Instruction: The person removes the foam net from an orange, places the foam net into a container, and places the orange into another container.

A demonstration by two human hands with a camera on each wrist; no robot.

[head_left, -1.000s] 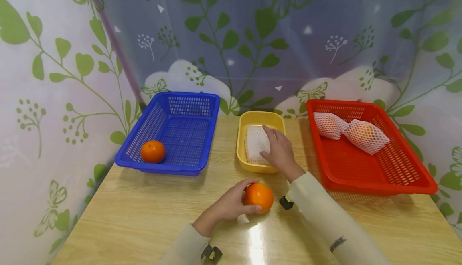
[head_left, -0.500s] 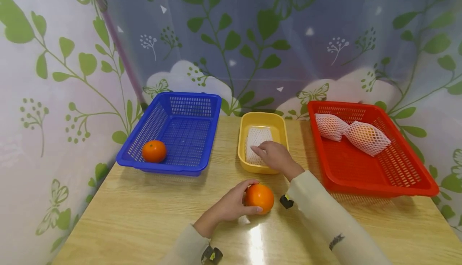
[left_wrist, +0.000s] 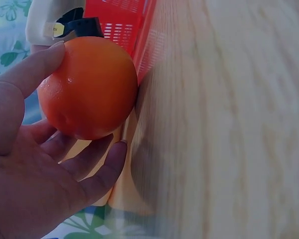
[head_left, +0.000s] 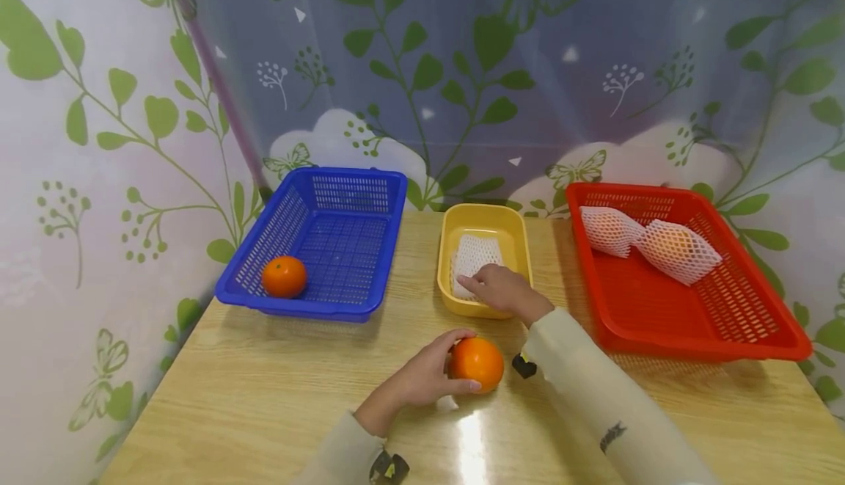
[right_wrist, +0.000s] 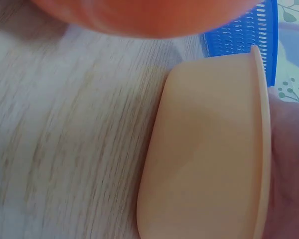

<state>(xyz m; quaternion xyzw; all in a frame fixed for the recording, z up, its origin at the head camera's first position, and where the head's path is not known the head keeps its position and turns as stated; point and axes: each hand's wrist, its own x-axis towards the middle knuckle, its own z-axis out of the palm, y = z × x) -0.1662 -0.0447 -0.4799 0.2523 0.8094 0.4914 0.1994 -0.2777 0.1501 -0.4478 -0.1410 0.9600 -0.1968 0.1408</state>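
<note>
On the table in the head view, my left hand point(head_left: 428, 372) holds an orange point(head_left: 479, 365) from its left side. Thumb and fingers curve round this orange point(left_wrist: 89, 89) in the left wrist view. My right hand point(head_left: 505, 290) reaches into a small yellow tray point(head_left: 477, 308), its thumb and fingers pinching a white foam fruit net point(head_left: 477, 252). Other nets seem to lie beneath, partly covered. From the right wrist, the outer wall of the tray point(right_wrist: 204, 149) hides the fingers; only part of the hand point(right_wrist: 291, 169) shows past the rim.
A blue basket point(head_left: 343, 257) on the left holds one bare orange point(head_left: 284, 276). The red basket point(head_left: 686, 316) on the right contains two net-wrapped fruits point(head_left: 678, 250). Behind the table hangs a patterned curtain point(head_left: 462, 118). The wooden tabletop point(head_left: 264, 389) reflects light near the front.
My right hand has drawn back toward the tray's near side, its fingers closing on the net, which has shifted slightly. The left hand and its orange have stayed in place.
</note>
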